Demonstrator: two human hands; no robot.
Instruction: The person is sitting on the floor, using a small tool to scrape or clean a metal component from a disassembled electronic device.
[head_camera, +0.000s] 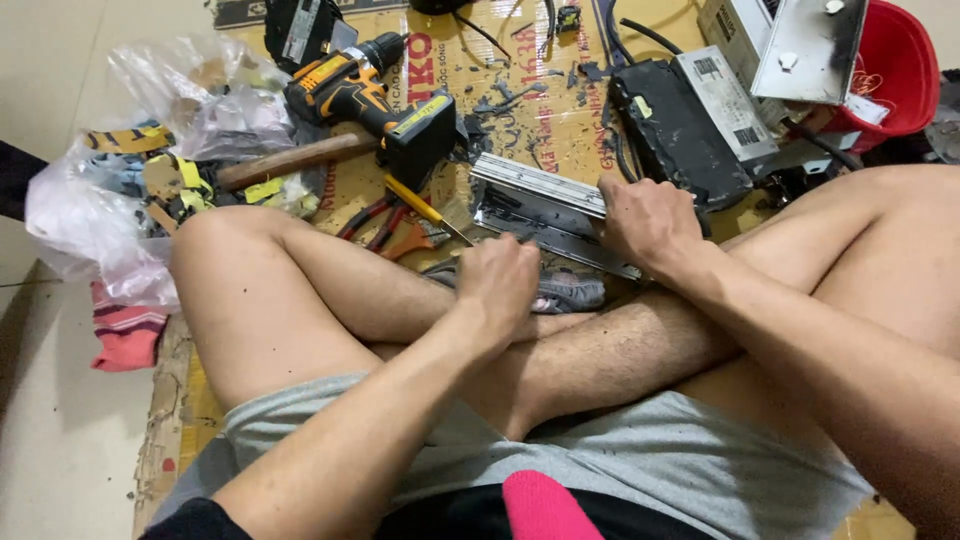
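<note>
I sit cross-legged on a sheet of cardboard (560, 110). My left hand (500, 282) is clenched around the handle of a yellow screwdriver (425, 212), whose shaft points up and left. My right hand (645, 222) grips the right end of a long silvery metal rail piece (540, 198) that lies in front of my shins. The screwdriver's far end reaches toward the left end of that metal piece, close to red-handled pliers (385, 225). A grey cloth (565, 292) lies under my hands.
An orange-and-black cordless drill (372, 98) and a wooden-handled hammer (295, 158) lie at the upper left. Clear plastic bags (130, 170) with scraps sit left. Black and grey electronic boxes (690, 115), cables and a red bucket (900, 70) stand at the upper right.
</note>
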